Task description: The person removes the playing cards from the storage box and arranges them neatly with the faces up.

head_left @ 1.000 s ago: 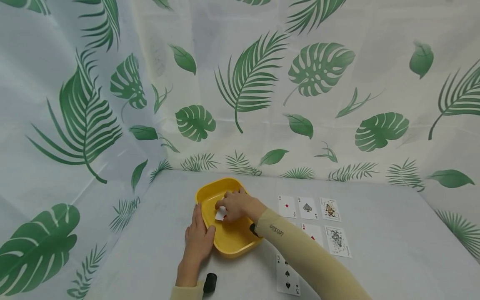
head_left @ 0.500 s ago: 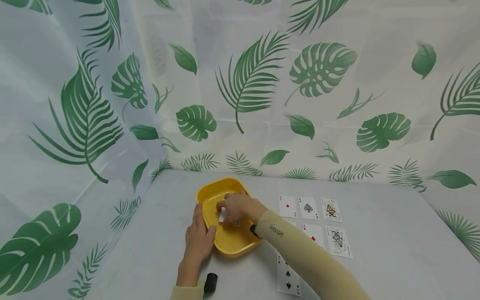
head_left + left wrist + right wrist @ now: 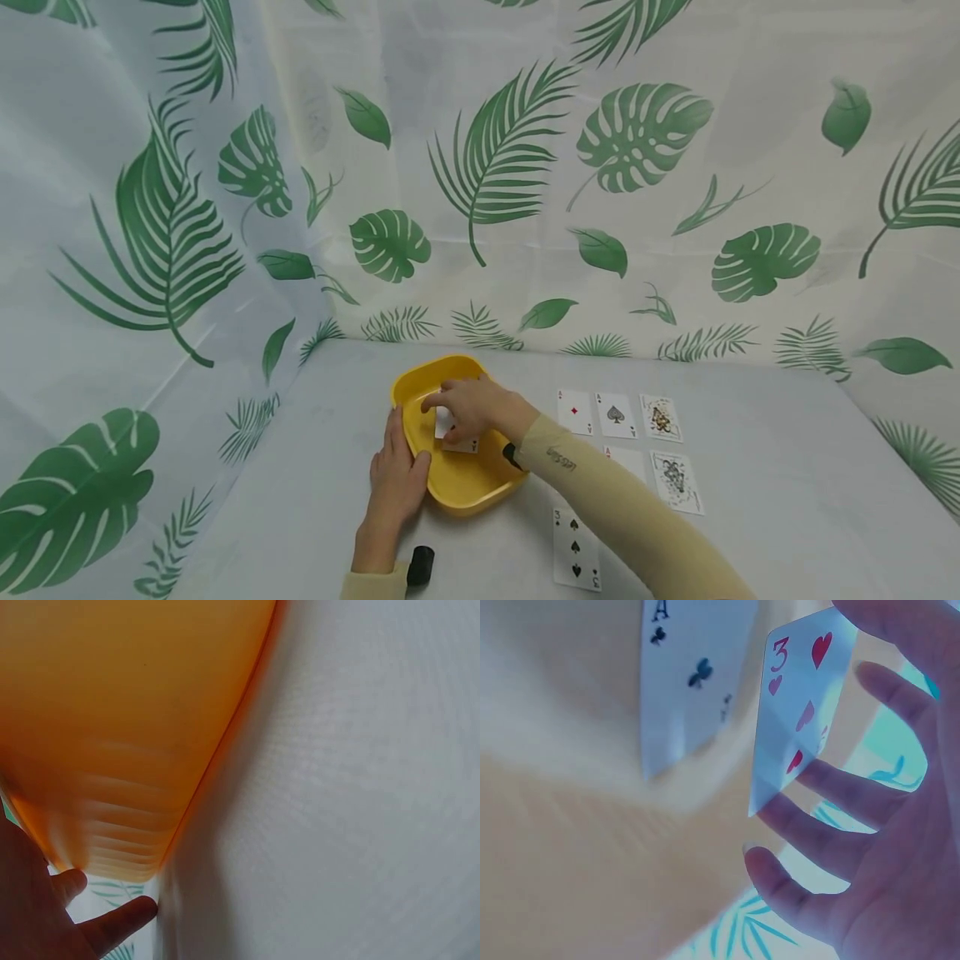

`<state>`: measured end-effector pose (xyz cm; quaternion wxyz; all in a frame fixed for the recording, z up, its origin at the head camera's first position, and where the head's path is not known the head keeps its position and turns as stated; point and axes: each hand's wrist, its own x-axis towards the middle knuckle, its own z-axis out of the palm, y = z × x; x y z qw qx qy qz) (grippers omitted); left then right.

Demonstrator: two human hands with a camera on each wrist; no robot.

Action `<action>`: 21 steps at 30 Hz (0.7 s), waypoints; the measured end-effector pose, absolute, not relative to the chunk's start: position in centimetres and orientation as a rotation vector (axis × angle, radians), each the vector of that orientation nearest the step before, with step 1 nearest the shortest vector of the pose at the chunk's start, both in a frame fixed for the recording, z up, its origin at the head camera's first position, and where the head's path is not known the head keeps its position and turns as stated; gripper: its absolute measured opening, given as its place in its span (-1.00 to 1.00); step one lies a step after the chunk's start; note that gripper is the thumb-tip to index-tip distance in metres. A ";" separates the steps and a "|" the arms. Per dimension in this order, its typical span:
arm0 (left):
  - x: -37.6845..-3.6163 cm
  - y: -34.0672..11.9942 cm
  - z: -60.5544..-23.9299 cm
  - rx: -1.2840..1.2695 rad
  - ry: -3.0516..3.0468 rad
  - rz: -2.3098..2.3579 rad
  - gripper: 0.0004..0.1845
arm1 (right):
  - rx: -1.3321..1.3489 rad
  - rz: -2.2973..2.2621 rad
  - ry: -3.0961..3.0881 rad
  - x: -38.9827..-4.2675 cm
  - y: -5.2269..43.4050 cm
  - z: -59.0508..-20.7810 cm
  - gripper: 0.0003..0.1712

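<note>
My right hand (image 3: 472,408) is inside the yellow plastic tray (image 3: 480,493). It holds a three of hearts (image 3: 799,705) by the edges, between the thumb and fingers, as the right wrist view shows. Beside it, an ace of clubs (image 3: 699,673) lies against the tray floor. From the head view, the hand covers part of both cards. My left hand (image 3: 399,482) rests along the left side of the tray, fingers straight against the outer wall and thumb at the rim. Its fingertips show below the orange-looking wall in the left wrist view.
Right of the tray lie an ace of diamonds (image 3: 574,412), an ace of spades (image 3: 616,416), two jokers (image 3: 661,418) and a three of spades (image 3: 576,548). My right forearm overlaps another ace (image 3: 624,457). Leaf-print sheets (image 3: 495,167) enclose the table (image 3: 787,467).
Within the tray, my right hand has shifted slightly and its fingers have spread. More of the white cards shows beneath it. The left hand and tray keep their place.
</note>
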<state>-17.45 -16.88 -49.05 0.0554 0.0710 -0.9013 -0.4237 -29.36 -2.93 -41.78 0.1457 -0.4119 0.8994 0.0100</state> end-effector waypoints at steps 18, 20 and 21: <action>-17.2 -16.7 -48.8 0.188 -2.728 -1.267 -0.17 | -1.431 0.059 2.538 -27.7 -0.8 -39.0 -0.47; -17.2 -16.7 -48.8 0.187 -2.724 -1.268 -0.17 | -1.433 0.044 2.544 -27.5 -0.4 -38.7 -0.46; -17.2 -16.7 -48.8 0.186 -2.720 -1.269 -0.17 | -1.434 0.038 2.550 -27.4 -0.2 -38.5 -0.46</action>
